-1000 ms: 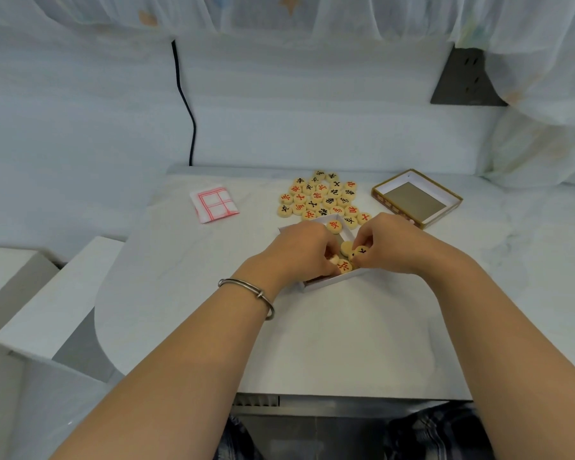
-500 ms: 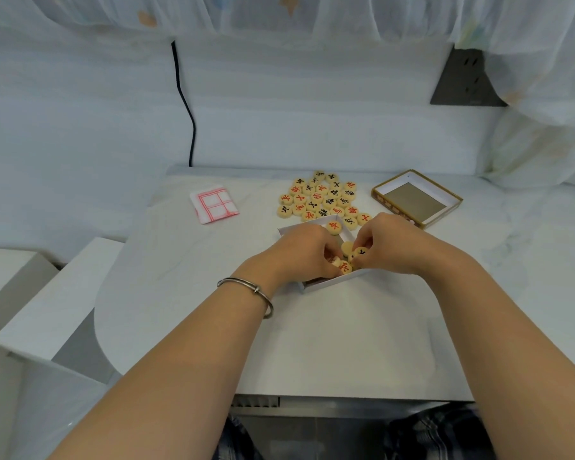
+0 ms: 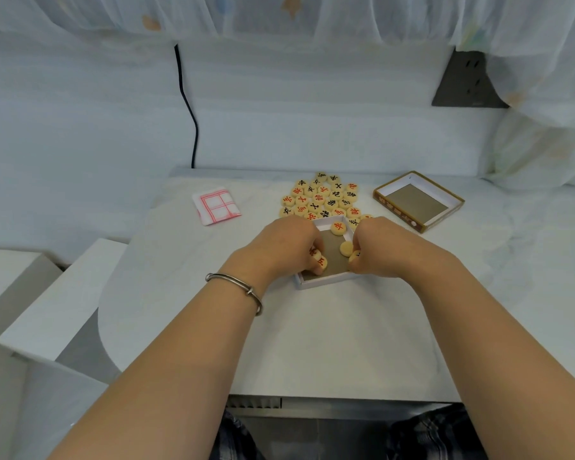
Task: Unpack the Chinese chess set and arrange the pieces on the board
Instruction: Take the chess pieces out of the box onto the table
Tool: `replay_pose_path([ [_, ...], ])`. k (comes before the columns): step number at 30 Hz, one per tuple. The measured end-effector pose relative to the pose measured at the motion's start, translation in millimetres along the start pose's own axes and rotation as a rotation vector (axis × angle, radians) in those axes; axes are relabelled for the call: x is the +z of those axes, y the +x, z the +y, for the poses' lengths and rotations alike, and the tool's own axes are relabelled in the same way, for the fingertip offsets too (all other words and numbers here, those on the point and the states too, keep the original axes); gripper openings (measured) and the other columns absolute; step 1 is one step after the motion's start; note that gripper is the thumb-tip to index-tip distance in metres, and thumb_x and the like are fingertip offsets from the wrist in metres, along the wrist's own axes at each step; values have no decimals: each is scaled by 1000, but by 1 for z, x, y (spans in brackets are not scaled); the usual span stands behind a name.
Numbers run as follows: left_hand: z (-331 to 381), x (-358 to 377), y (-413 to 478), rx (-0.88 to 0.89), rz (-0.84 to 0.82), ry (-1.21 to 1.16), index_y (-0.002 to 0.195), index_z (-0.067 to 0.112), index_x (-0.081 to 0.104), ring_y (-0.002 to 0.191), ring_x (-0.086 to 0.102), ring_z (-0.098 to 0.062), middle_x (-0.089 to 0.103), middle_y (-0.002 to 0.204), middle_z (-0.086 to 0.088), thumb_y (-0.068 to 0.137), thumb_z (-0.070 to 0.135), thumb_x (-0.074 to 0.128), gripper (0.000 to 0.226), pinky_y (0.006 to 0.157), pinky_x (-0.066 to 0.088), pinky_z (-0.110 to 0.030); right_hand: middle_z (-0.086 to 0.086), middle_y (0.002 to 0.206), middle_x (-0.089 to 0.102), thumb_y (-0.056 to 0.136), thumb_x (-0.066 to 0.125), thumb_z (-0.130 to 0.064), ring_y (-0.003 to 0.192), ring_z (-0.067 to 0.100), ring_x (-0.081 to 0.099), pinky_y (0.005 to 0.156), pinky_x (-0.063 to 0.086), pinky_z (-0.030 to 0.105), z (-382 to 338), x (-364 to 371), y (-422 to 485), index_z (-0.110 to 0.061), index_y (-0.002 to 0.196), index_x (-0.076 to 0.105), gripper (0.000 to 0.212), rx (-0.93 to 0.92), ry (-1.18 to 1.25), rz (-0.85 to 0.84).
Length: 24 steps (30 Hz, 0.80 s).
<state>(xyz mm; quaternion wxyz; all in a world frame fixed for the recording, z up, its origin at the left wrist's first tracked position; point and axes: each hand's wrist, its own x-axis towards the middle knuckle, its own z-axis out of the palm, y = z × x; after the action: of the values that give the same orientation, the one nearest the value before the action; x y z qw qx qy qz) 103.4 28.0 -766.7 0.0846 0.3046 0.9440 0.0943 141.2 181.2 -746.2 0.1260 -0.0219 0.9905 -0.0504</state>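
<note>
Both hands are in the shallow white box (image 3: 322,281) on the counter (image 3: 329,343). The left hand (image 3: 289,247), with a metal bracelet (image 3: 234,287) on its wrist, curls its fingers around some red-marked pieces (image 3: 318,259) at the left side of the box. The right hand (image 3: 382,249) pinches one piece (image 3: 354,257) at the right side of the box. Between them in the box lie a red-marked disc (image 3: 338,227) and a blank disc (image 3: 346,249). Just behind the box is the spread of chess pieces (image 3: 322,199). To the right of the box is the lid (image 3: 418,202), and behind it to the left is the folded paper board (image 3: 217,205).
</note>
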Motion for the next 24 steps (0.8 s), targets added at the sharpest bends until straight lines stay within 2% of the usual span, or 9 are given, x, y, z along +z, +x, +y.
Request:
replay_pose_path([
  [3,3,1,1,10,7,7,106,20,70,81,50,-17,57,87,2,78,36,70,32,63,36,-25,0,60,32,80,65,-15,51,10,29,45,22,22,-2,0,3,-15,55,28,44,-19,-38,5],
  [9,6,4,0,14,-9,-33,104,18,71,82,59,-18,69,95,-2,77,34,71,31,64,42,-25,0,63,40,79,65,-11,54,10,36,45,26,21,-8,-1,7,-15,61,35,35,-5,-101,-40],
  [12,5,2,0,15,-45,-86,103,17,72,81,57,-15,69,95,1,78,33,72,30,60,39,-20,0,65,41,78,69,-13,56,9,38,46,28,20,-11,-2,8,-15,62,35,38,-7,-134,-69],
  [16,1,-2,-2,3,-103,-126,104,17,73,86,58,-14,69,99,2,76,33,74,32,75,50,-28,-1,60,40,78,70,-16,53,9,37,46,28,19,-10,-4,6,-15,58,35,40,-33,-124,-111],
  [18,-1,-4,-4,-3,-134,-146,104,17,73,87,59,-15,69,98,1,76,33,74,32,78,52,-31,1,59,39,78,71,-18,52,11,37,46,27,20,-7,-3,5,-13,57,40,37,-40,-69,-126],
  [20,-4,-8,-6,-9,-135,-214,101,17,74,84,59,-13,68,92,4,77,31,74,28,72,51,-27,4,60,46,76,71,-22,55,14,42,48,31,22,-1,-5,4,-4,63,57,26,-36,43,-119],
  [22,-6,-13,-9,-42,-50,-330,100,18,74,76,54,-6,66,85,9,77,28,74,25,63,44,-16,10,65,59,74,72,-25,58,15,49,53,37,26,8,-9,4,-1,76,70,24,-17,198,-65],
  [24,-8,-18,-8,-111,125,-412,101,17,74,76,54,-7,69,91,3,77,28,74,26,64,43,-18,10,68,68,74,72,-24,56,13,54,55,43,27,19,-13,5,-1,80,72,24,20,349,43],
])
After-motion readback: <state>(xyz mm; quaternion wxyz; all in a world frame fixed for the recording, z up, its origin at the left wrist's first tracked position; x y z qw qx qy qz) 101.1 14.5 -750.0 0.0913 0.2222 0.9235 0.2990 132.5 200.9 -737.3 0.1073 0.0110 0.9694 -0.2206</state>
